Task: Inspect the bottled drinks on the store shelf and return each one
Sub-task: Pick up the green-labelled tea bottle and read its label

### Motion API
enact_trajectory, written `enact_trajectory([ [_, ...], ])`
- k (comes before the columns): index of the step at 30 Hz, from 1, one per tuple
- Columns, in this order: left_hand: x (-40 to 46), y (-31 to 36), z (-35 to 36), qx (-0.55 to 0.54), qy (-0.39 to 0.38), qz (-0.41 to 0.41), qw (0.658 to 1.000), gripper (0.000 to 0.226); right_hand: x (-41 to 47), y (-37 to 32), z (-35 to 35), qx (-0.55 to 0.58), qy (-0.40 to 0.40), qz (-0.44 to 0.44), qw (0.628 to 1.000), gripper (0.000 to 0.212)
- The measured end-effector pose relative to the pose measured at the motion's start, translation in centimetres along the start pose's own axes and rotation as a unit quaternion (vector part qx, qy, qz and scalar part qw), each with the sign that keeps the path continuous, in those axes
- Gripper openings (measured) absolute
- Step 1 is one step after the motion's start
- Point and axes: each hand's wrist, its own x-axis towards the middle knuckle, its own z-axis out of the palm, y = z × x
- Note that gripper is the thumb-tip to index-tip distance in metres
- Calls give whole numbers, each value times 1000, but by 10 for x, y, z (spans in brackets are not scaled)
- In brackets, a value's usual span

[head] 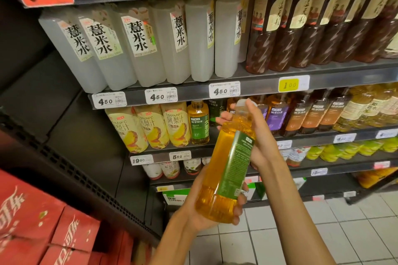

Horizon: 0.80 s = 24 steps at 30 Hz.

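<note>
I hold a bottle of amber-yellow tea point(217, 157) with a green label tilted in front of the shelves, cap end toward the shelf. My left hand point(200, 206) cups its base, fingers curled round the bottom. My right hand point(258, 135) grips the upper part near the pale cap, its thumb on the neck. A matching green-label tea bottle point(198, 122) stands on the third shelf, with a gap beside it.
White cloudy bottles point(137, 49) and dark brown bottles point(301, 34) fill the shelf above. Pineapple juice bottles point(150, 129) stand left of the gap, purple and orange-label teas point(305, 114) to its right. Red cola cartons point(43, 228) are stacked at lower left. White tiled floor point(323, 232) lies below.
</note>
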Motion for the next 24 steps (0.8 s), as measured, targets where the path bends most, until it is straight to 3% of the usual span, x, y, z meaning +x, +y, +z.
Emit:
enact_trajectory([
  [3,0,-4,-3,11,30,-4,999,73,0,0,3,-37,3,-9,999,31],
  [7,-5,7,-13,108,163,61,979,70,-2,-4,3,-113,46,-60,991,36],
  [10,-4,9,-13,155,189,84,966,80,0,-2,4,-155,68,-67,983,28],
  [14,-5,5,-5,81,159,50,983,87,2,-7,4,-188,52,-35,980,35],
  [16,-7,4,-5,10,107,20,994,87,1,-6,4,-148,26,-16,989,37],
  [19,-8,3,-2,-10,69,5,998,82,3,0,5,19,-2,8,1000,42],
  [24,-10,-1,1,30,111,0,993,74,1,5,3,93,-10,39,995,37],
])
